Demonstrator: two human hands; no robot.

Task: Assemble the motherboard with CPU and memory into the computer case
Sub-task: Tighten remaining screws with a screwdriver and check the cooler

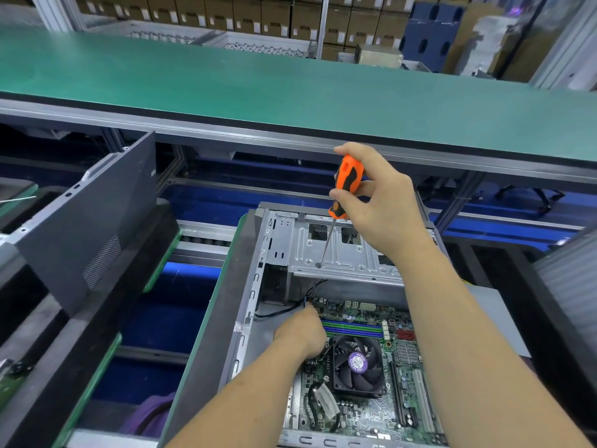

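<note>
- Green-topped counter (290,76) across the back, stacked cartons behind; open computer case (258,286) lying below it.
- Motherboard (371,412) already flat inside, CPU fan (357,363) and memory slots (352,329) facing up.
- Right hand (384,205) gripping orange screwdriver (345,185), shaft near upright, tip down on drive cage (342,253).
- Left hand (302,331) nearer the board's far-left corner, fingers hidden: cannot tell its grip.

Motherboard (371,367) lies in the case (258,286), side panel (87,221) left.

Both forearms and hands (384,202) are bare, no sleeves showing.
</note>
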